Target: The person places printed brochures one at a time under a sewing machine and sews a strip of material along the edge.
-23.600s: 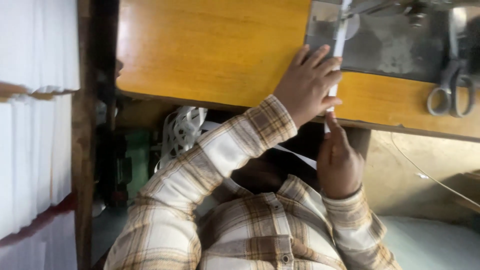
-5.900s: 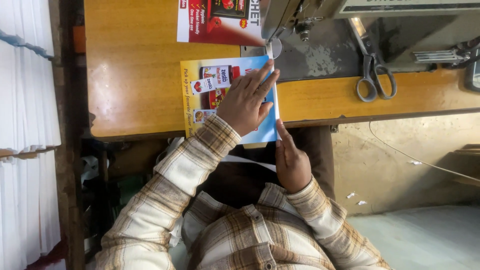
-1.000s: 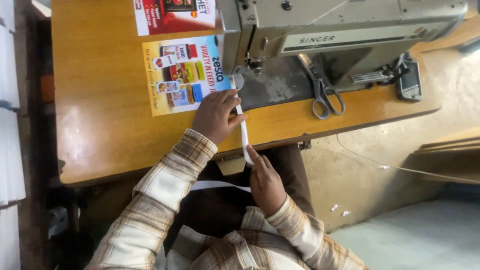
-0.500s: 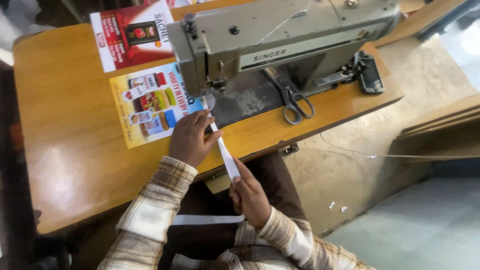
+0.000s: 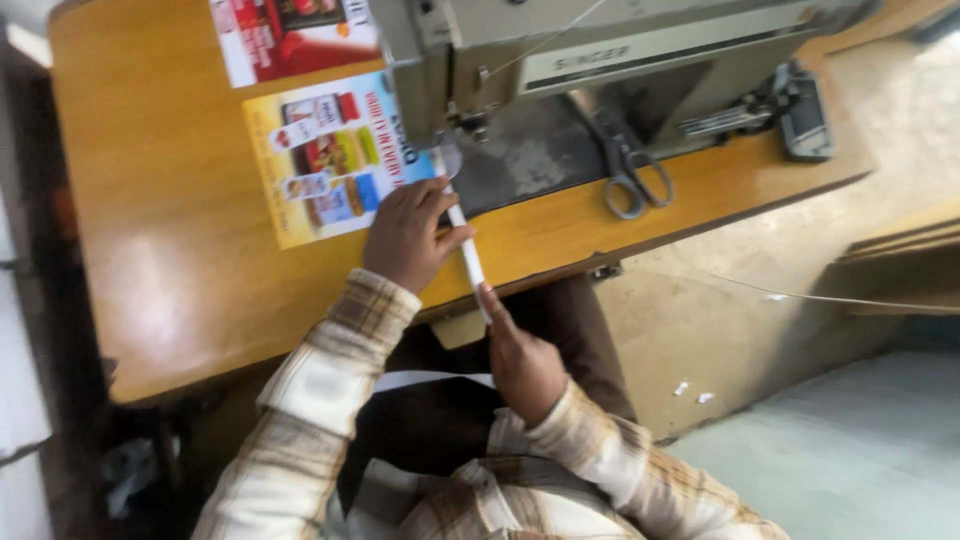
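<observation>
- Under the needle end of the big grey metal sewing machine (image 5: 600,60), a thin white strip of tape (image 5: 466,255) runs back across the orange wooden table (image 5: 170,250) to the person.
- Left hand (image 5: 408,238) lies flat beside the machine, fingers pressing the strip down onto the table.
- Right hand (image 5: 520,355) is at the table edge, nearer the person than the machine, pinching the strip's near end between thumb and fingers.
- I think the strip should be kept flat and straight, with fingers well away from the needle.
- Grey metal scissors (image 5: 628,180) lie on the machine's bed, to the right of the needle.
- Left of the machine lie a yellow picture leaflet (image 5: 320,160) and a red one (image 5: 290,35).
- No boxes or bins show near the machine.
</observation>
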